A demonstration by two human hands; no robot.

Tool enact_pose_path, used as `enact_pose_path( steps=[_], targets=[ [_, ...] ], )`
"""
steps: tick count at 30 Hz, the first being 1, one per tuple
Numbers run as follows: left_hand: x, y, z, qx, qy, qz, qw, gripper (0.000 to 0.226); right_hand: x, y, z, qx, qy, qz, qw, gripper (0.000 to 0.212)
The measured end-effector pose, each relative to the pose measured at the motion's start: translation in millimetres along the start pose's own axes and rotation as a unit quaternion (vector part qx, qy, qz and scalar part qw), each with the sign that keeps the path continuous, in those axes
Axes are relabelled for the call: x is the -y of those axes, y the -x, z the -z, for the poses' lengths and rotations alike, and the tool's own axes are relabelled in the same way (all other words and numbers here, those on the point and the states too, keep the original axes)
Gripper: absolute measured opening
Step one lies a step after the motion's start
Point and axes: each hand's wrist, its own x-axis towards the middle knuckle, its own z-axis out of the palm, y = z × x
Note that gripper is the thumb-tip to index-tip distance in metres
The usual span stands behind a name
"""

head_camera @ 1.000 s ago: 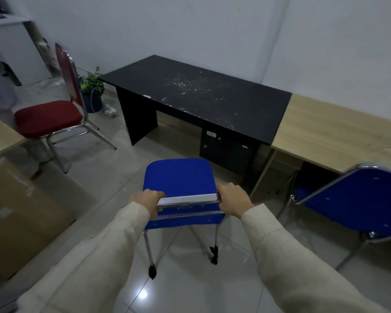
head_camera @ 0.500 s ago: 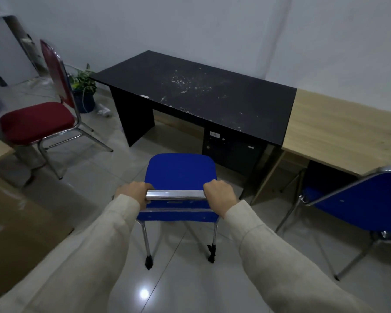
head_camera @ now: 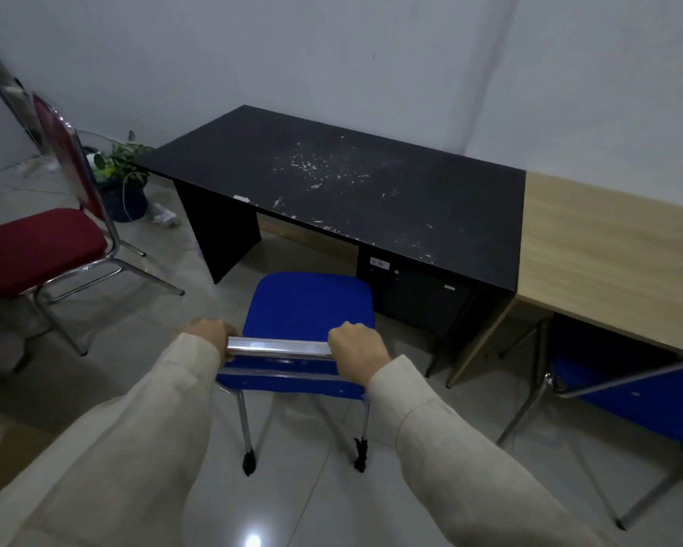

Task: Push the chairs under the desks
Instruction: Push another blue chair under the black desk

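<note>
now that the blue chair (head_camera: 312, 305) has rolled closer, its seat front near the black desk (head_camera: 344, 191) front edge, left hand (head_camera: 209, 335) and right hand (head_camera: 355, 345) stay clenched around its chrome top rail (head_camera: 278, 347), apparently lined up with the kneehole, so it isn't tucked yet.

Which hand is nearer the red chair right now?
Left. The left hand grips the blue chair's back rail on the red chair's side; the right hand grips the rail's far end.

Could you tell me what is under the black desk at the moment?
Under the black desk a dark drawer unit sits at its right side; the left part is open floor. The blue chair is not yet under it. Deeper in is hidden.
</note>
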Motion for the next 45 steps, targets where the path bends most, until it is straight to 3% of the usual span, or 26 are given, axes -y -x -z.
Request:
enact_pose_path(
  steps=[7, 13, 19, 25, 28, 37, 45],
  targets=[
    [50, -30, 19, 0.021, -0.014, -0.009, 1.000, 0.035, 42, -34, 9, 0.037, -0.017, 0.022, 0.999, 0.011],
    [78, -51, 28, 0.043, -0.035, -0.063, 0.997, 0.035, 64, -52, 13, 0.053, -0.024, 0.001, 0.998, 0.014],
    [96, -63, 33, 0.029, -0.082, -0.144, 0.986, 0.036, 91, -53, 18, 0.057, -0.037, -0.115, 0.991, 0.020],
    [101, -64, 28, 0.001, -0.125, -0.206, 0.970, 0.035, 122, -42, 11, 0.015, -0.084, -0.276, 0.957, 0.020],
    [104, -64, 28, -0.008, -0.159, -0.232, 0.960, 0.033, 136, -42, 10, 0.001, -0.074, -0.311, 0.947, 0.021],
    [128, -80, 28, 0.013, -0.200, -0.294, 0.935, 0.034, 166, -43, 8, 0.017, -0.024, -0.331, 0.943, 0.017],
    [156, -95, 37, 0.035, -0.240, -0.288, 0.926, 0.033, 187, -60, 6, 0.023, -0.010, -0.290, 0.957, 0.015]
  ],
)
